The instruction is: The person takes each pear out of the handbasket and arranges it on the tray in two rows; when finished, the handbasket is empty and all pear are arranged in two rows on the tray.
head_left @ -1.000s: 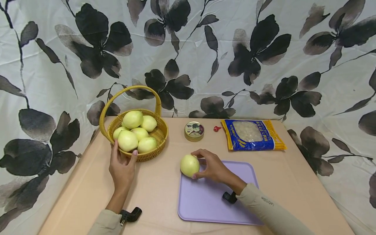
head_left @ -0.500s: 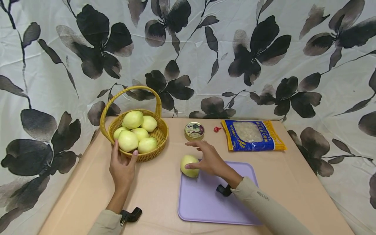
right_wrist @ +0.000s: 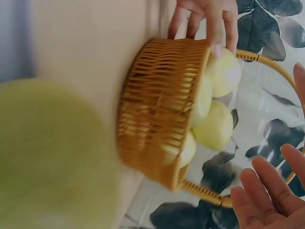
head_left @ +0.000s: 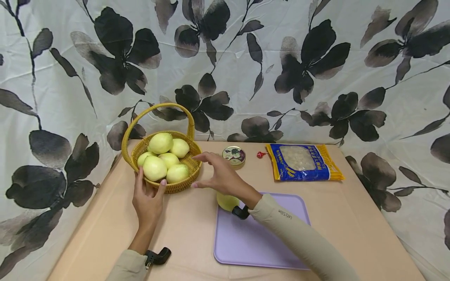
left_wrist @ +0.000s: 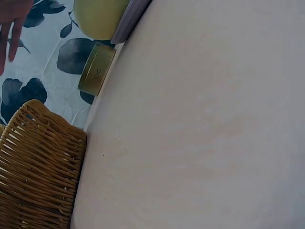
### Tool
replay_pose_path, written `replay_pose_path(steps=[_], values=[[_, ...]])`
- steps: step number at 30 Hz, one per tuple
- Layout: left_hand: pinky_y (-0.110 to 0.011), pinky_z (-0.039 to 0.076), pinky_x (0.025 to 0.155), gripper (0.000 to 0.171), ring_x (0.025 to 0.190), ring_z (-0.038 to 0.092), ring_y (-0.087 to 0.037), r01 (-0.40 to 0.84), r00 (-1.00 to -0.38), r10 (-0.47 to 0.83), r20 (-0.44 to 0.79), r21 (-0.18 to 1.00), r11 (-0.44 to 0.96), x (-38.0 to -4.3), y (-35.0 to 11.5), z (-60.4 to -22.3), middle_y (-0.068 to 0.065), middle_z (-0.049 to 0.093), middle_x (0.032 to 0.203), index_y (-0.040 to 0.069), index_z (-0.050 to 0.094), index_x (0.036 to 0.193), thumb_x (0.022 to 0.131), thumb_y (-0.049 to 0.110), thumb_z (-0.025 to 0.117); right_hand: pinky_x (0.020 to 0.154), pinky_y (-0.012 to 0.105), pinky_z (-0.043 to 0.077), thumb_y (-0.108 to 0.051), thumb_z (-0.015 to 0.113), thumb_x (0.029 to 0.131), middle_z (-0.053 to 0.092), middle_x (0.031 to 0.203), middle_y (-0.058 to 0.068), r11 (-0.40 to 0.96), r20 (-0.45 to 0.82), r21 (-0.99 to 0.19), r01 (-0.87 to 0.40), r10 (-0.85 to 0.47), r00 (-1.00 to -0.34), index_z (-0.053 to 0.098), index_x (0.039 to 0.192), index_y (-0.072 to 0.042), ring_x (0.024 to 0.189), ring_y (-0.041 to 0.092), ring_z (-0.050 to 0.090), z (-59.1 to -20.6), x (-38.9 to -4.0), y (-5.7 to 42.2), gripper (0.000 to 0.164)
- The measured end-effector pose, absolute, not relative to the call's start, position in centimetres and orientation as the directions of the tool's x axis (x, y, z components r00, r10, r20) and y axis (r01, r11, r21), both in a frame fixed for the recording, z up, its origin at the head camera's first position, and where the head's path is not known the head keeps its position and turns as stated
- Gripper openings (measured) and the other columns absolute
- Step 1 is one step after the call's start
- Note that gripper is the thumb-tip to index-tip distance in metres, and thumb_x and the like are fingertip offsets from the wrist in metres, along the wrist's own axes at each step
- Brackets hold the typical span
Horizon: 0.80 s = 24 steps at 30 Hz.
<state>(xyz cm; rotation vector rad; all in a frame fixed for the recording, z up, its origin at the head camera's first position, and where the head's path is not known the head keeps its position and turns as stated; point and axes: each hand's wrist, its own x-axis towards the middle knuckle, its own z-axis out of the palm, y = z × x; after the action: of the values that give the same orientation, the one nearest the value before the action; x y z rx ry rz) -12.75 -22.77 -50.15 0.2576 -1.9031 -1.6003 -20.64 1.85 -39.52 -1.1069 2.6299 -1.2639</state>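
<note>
A yellow wicker basket (head_left: 177,187) stands at the back left, holding several pale yellow-green round fruits (head_left: 154,169). My left hand (head_left: 147,208) grips its near side, with index finger and thumb at the rim and the other fingers partly hidden against the wall. My right hand (head_left: 221,177) is spread with nothing in it, fingertips right at the basket's right rim. In the right wrist view its fingers (right_wrist: 267,191) show beside the basket's opening. Another such fruit (head_left: 226,201) sits at the top left corner of a purple tray (head_left: 260,249), partly covered by my right forearm.
A round gold tin (head_left: 234,156) stands behind my right hand. Farther right lie a small red-wrapped sweet (head_left: 260,154) and a blue and yellow bag (head_left: 304,162) with a clear window. A floral cloth (head_left: 253,78) hangs behind the table.
My right hand has let go of the fruit at the tray's corner and moved left to the basket. The left hand has stayed in place.
</note>
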Motion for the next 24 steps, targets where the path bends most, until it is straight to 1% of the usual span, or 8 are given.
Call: replay_pose_path(steps=[4,8,10,14,15,19,21,24], values=[[-0.019,0.041,0.117,0.089,0.163,0.024,-0.034,0.228,-0.780,-0.528,0.335,0.939,0.259,-12.8,-22.8,-50.4,-0.008,0.010,0.179,0.016,0.030,0.169,0.096,0.006,0.079,0.114,0.040,0.052,-0.036,0.096,0.080,0.068,0.143,0.000,0.391,0.305,-0.661,-0.641,-0.640,-0.705,0.062,0.145,-0.017,0.135,0.019,0.061,-38.8,-21.4,-0.5,0.076],[-0.022,0.041,0.117,0.089,0.162,0.025,-0.034,0.214,-0.779,-0.530,0.334,0.937,0.276,-12.8,-22.9,-50.5,-0.007,0.011,0.179,0.019,0.030,0.169,0.096,0.006,0.079,0.114,0.036,0.053,-0.034,0.095,0.081,0.069,0.141,-0.001,0.368,0.305,-0.658,-0.657,-0.667,-0.680,0.062,0.145,-0.017,0.132,0.018,0.063,-38.3,-22.2,-2.9,0.074],[-0.023,0.041,0.117,0.089,0.162,0.026,-0.034,0.210,-0.776,-0.533,0.336,0.936,0.284,-12.7,-22.9,-50.4,-0.008,0.012,0.178,0.019,0.031,0.168,0.095,0.006,0.080,0.112,0.034,0.054,-0.034,0.095,0.082,0.069,0.140,0.000,0.360,0.307,-0.651,-0.668,-0.681,-0.665,0.062,0.145,-0.016,0.130,0.018,0.065,-38.1,-22.5,-4.2,0.073],[-0.022,0.041,0.116,0.088,0.162,0.027,-0.034,0.213,-0.774,-0.533,0.340,0.934,0.287,-12.6,-22.9,-50.2,-0.007,0.014,0.178,0.018,0.031,0.168,0.096,0.008,0.080,0.109,0.031,0.055,-0.034,0.094,0.083,0.069,0.142,0.003,0.359,0.297,-0.632,-0.686,-0.706,-0.643,0.062,0.146,-0.014,0.128,0.023,0.066,-38.4,-23.2,-6.7,0.073],[-0.021,0.042,0.116,0.088,0.162,0.027,-0.034,0.217,-0.775,-0.532,0.341,0.935,0.282,-12.6,-22.9,-50.2,-0.007,0.014,0.178,0.018,0.031,0.168,0.096,0.008,0.080,0.108,0.029,0.055,-0.035,0.093,0.083,0.069,0.143,0.003,0.366,0.288,-0.629,-0.686,-0.710,-0.642,0.062,0.146,-0.014,0.128,0.024,0.066,-38.5,-23.3,-7.3,0.073],[-0.020,0.042,0.117,0.088,0.163,0.025,-0.033,0.235,-0.781,-0.526,0.337,0.939,0.252,-12.5,-22.8,-50.1,-0.007,0.010,0.179,0.019,0.031,0.168,0.096,0.006,0.079,0.107,0.027,0.053,-0.033,0.092,0.086,0.068,0.145,0.004,0.382,0.243,-0.644,-0.663,-0.720,-0.650,0.062,0.147,-0.014,0.130,0.026,0.066,-39.3,-23.8,-9.2,0.071],[-0.021,0.041,0.117,0.088,0.163,0.024,-0.033,0.232,-0.782,-0.527,0.333,0.940,0.249,-12.5,-22.7,-49.8,-0.009,0.009,0.179,0.017,0.030,0.169,0.096,0.005,0.078,0.105,0.026,0.053,-0.033,0.091,0.086,0.068,0.145,0.003,0.400,0.225,-0.635,-0.661,-0.722,-0.654,0.062,0.147,-0.015,0.129,0.024,0.067,-39.7,-24.1,-10.1,0.070],[-0.022,0.040,0.118,0.086,0.163,0.021,-0.036,0.218,-0.785,-0.527,0.326,0.941,0.258,-12.1,-22.1,-48.9,-0.013,0.006,0.179,0.013,0.029,0.169,0.097,0.005,0.076,0.106,0.025,0.052,-0.036,0.091,0.085,0.069,0.143,0.001,0.435,0.201,-0.606,-0.666,-0.726,-0.658,0.064,0.146,-0.019,0.129,0.020,0.066,-40.2,-24.2,-11.0,0.069]])
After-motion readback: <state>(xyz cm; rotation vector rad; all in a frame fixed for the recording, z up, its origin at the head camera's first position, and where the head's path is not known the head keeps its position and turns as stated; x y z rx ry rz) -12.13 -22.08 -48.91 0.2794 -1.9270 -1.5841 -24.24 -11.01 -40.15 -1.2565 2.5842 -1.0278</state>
